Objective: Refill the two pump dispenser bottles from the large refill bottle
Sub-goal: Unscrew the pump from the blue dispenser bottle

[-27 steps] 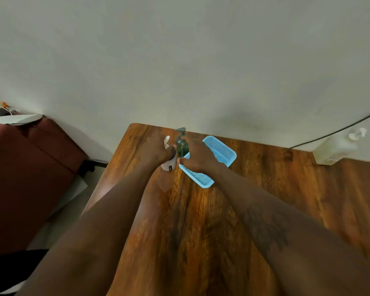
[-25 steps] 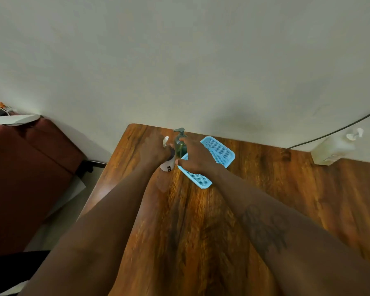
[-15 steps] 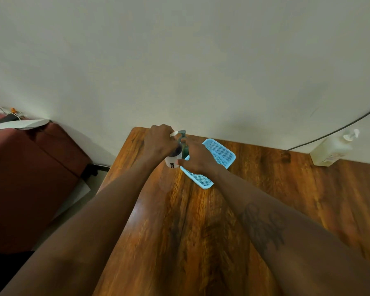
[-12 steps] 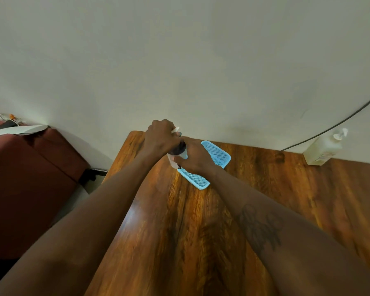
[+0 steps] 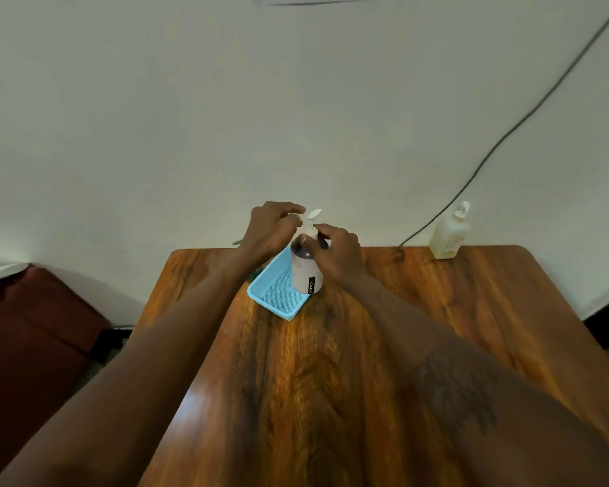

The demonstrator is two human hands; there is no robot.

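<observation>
1. The white bottle (image 5: 306,270) stands upright at the right edge of the blue tray (image 5: 273,293), near the far middle of the table (image 5: 331,381). I cannot tell whether its base sits in the tray or just beside it.
2. The left hand (image 5: 269,230) is curled around the pump head (image 5: 312,216), fingers closed on it. The right hand (image 5: 338,253) is wrapped on the dark collar and shoulder of the bottle, steadying it.
3. My guess is the pump is being unscrewed so the bottle can be filled; no liquid shows yet.
4. Risk one: the bottle is tall and narrow, gripped only at the top, and may be straddling the tray's rim. A hard twist could tip it.
5. Risk two: once the pump comes free, its dip tube will likely be wet. It could drip on the wood or slip from the fingers.
6. Risk three: the refill bottle (image 5: 449,237) stands well apart at the far right, against the wall by a cable (image 5: 507,135). Reaching for it means letting go of an open bottle.
7. Materials: the bottle is smooth, matte plastic, cylindrical, with a dark label strip down its side. The tray is a shallow rectangle of fine plastic mesh. The tabletop is glossy, strongly grained wood, probably slick. The refill bottle is pale, squarish, with its own pump.
8. I cannot pick out the second dispenser from here.
</observation>
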